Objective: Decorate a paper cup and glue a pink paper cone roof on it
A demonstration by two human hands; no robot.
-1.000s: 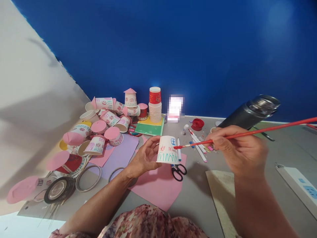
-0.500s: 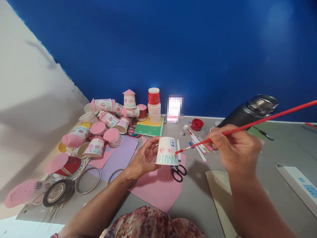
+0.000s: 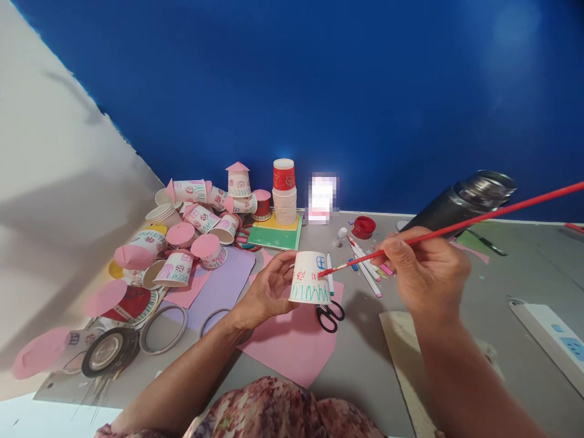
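A white paper cup (image 3: 309, 267), upside down, is held from its left side by my left hand (image 3: 269, 287). It bears a blue window, red marks and green grass strokes. My right hand (image 3: 426, 267) grips a long red paintbrush (image 3: 456, 229), whose red-tipped bristles meet the cup's wall below the window. Under the cup lie black-handled scissors (image 3: 329, 316) and a pink paper sheet (image 3: 292, 353). Felt-tip pens (image 3: 365, 261) are scattered behind, near a red paint dish (image 3: 364, 227).
Several decorated cups (image 3: 173, 267) crowd the left side beside tape rolls (image 3: 109, 351). A cup stack (image 3: 285, 204) stands at the back. A dark flask (image 3: 449, 204) rises behind my right hand. A power strip (image 3: 554, 337) lies at right, a cloth (image 3: 406, 353) nearer me.
The brush tip has moved slightly left and up on the cup, touching the red marks under the window. My right hand has shifted left with it. The cup has barely moved.
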